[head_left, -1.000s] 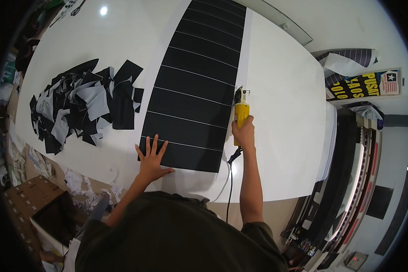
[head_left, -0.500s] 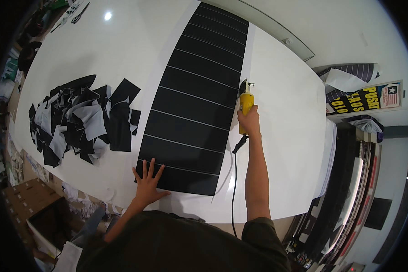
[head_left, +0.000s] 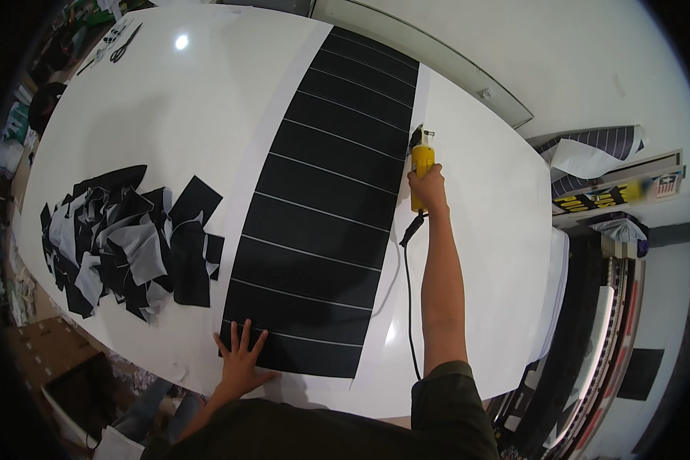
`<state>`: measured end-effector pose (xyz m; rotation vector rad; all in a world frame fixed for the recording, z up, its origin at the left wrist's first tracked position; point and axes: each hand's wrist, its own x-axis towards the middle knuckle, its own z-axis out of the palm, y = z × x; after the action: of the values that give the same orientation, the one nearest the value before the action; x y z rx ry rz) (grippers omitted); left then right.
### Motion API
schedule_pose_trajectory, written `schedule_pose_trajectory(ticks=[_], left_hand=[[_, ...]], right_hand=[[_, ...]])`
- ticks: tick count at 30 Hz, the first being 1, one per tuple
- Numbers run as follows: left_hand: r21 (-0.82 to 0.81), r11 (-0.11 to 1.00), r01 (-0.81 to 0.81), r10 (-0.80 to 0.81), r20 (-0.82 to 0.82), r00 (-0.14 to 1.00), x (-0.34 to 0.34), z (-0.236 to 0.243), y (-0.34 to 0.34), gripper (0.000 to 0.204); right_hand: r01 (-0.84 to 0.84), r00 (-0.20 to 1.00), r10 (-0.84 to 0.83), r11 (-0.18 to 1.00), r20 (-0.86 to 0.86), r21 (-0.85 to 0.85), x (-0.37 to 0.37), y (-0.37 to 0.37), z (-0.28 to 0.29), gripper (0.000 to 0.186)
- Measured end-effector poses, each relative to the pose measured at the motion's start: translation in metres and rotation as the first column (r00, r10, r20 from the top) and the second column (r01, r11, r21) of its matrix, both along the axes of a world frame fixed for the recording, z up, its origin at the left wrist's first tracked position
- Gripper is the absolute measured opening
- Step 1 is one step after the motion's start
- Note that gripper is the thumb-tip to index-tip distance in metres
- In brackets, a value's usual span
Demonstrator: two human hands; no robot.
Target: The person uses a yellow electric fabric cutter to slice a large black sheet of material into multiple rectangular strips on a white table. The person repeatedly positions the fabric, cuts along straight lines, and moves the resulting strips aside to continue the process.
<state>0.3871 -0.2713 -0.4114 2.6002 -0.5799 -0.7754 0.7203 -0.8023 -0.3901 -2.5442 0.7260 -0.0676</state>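
Observation:
A long black strip with thin white cross lines [head_left: 322, 230], apparently fabric, lies on a white sheet on the white table [head_left: 487, 268]. My right hand [head_left: 429, 185] is wrapped round a yellow handheld power cutter [head_left: 422, 159]. The cutter's dark head sits at the strip's right edge, towards the far end; its blade cannot be made out. A black cord [head_left: 411, 287] trails from its rear towards me. Fingers spread, my left hand [head_left: 242, 360] lies flat on the strip's near left corner, with the thumb by the near edge.
A loose heap of black and light grey cut pieces [head_left: 134, 249] lies left of the strip. Scissors [head_left: 126, 44] rest at the far left. A rolled striped sheet [head_left: 590, 149] and signs are beyond the right edge, and a cardboard box [head_left: 50, 360] stands lower left.
My right hand and the cutter have moved farther away along the strip's right edge. My left hand stays at the near corner. The whole view has shifted, so the table appears lower.

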Motion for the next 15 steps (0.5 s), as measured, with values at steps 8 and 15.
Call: schedule_pose_trajectory(ticks=[8,15], left_hand=[[0.004,1.0,-0.021,0.021,-0.111,0.994,0.0,-0.004,0.002,0.117],[-0.007,0.997,-0.075,0.071,-0.222,0.973,0.001,-0.01,0.003,0.119]], right_hand=[[-0.004,1.0,0.003,1.0,-0.024,-0.026,0.07,-0.034,-0.003,0.07],[-0.022,0.999,0.021,0.999,-0.042,-0.033,0.126,-0.053,0.003,0.076]])
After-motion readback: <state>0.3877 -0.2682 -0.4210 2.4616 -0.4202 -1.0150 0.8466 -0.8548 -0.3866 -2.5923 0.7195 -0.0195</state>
